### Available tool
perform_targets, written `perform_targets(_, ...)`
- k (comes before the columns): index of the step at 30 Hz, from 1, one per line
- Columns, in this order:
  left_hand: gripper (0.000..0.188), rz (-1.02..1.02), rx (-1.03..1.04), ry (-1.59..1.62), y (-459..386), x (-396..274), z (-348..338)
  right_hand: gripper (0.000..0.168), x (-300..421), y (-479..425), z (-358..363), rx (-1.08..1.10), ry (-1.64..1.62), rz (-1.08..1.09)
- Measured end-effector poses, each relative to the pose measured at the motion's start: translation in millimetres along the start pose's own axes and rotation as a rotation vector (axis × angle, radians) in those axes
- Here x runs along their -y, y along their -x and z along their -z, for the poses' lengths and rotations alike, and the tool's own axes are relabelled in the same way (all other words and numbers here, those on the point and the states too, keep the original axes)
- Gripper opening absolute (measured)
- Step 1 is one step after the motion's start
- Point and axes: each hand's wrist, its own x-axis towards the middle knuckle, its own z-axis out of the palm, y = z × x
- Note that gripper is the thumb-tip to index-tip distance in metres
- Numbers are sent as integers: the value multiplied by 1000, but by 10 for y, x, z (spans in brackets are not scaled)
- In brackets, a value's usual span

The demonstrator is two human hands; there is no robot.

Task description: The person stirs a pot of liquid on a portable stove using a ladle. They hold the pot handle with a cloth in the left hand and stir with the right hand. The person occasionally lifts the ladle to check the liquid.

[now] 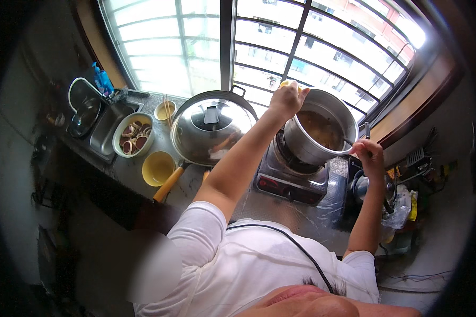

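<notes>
A deep aluminium pot [306,140] stands over the burner of a gas stove [287,190], with brownish liquid [320,126] inside. Whether its base fully rests on the burner I cannot tell. My left hand [288,101] is closed at the pot's far left rim around a yellow item [287,83], mostly hidden by the fingers. On the opposite side, my right hand [368,155] pinches the near right rim. A dark handle-like piece [347,140] shows inside the pot by that hand, and a grey handle end [367,130] sticks up beyond it.
Left of the stove sits a wok [244,104] under a steel lid [196,136]. Around it are a yellow bowl [158,168], a small bowl [164,111] with chopsticks [167,107], a basin of cut food [134,138] and a sink [107,132]. Utensils [415,156] hang at right.
</notes>
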Motion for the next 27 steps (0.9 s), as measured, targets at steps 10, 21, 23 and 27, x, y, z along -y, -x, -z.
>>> perform_targets(10, 46, -13, -12, -3, 11, 29, 22, 52, -62, -53, -292, -23, -200, 101)
perform_targets(21, 42, 0, 7, -11, 22, -12, 34, 65, 133, 73, 207, 94, -93, -91)
perform_targets(23, 40, 7, 24, 6, 12, -26, 22, 62, 87, 57, 132, 55, -8, -36)
perform_targets(27, 37, -12, 30, -15, 3, -30, 34, 52, 4, -20, -118, 9, 22, 40)
